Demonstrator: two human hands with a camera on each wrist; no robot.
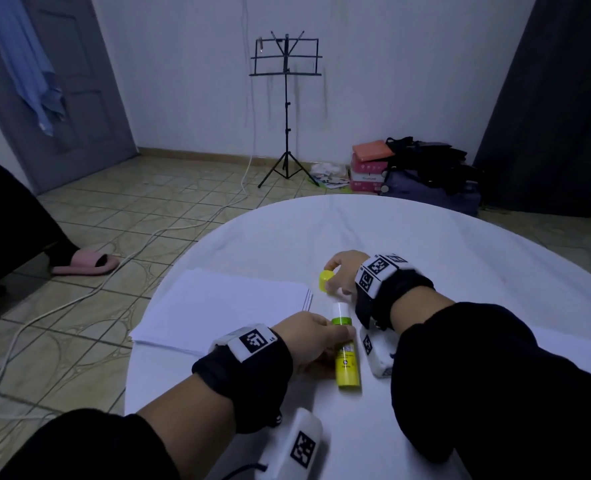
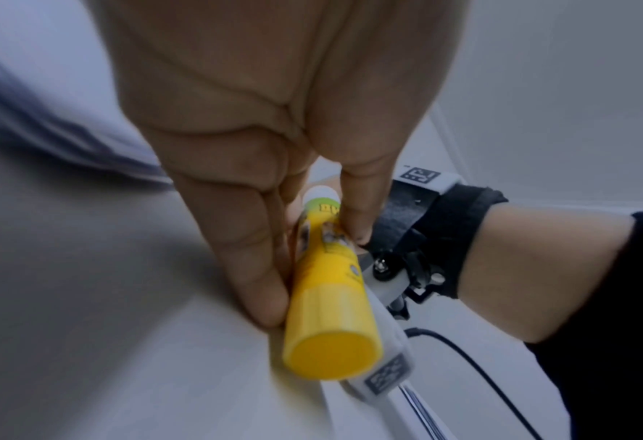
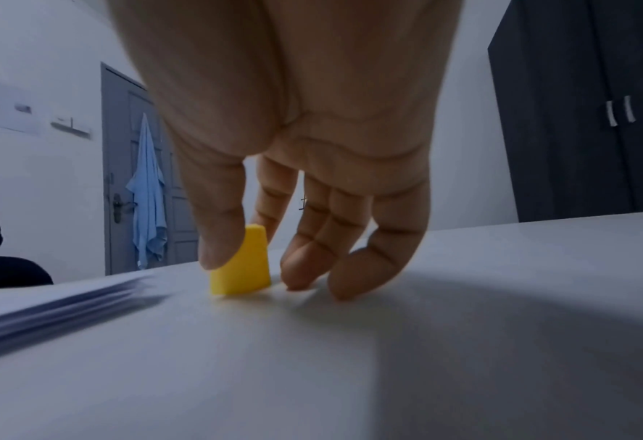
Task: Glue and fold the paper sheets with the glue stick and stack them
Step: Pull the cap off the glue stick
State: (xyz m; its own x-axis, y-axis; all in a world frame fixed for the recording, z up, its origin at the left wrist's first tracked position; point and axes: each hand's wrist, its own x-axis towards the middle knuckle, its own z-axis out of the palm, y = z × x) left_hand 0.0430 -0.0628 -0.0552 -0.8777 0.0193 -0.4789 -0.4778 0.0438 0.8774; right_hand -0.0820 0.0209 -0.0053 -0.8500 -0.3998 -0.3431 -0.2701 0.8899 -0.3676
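Note:
A yellow glue stick [image 1: 346, 358] [image 2: 331, 315] with its cap off lies tilted near the table's front, white glue tip pointing away. My left hand [image 1: 316, 336] [image 2: 312, 238] grips its upper body between thumb and fingers. The yellow cap [image 1: 325, 279] [image 3: 242, 263] stands on the white table [image 1: 460, 258] just beyond the stick. My right hand [image 1: 342, 271] [image 3: 251, 253] pinches the cap between thumb and forefinger, the other fingertips touching the table. A stack of white paper sheets [image 1: 224, 308] [image 3: 48, 306] lies flat to the left of both hands.
The round table's edge curves close on the left. Beyond it are a tiled floor with a white cable [image 1: 114, 271], a black music stand [image 1: 286, 109], boxes and bags [image 1: 408, 171], and a seated person's foot in a pink slipper [image 1: 86, 263].

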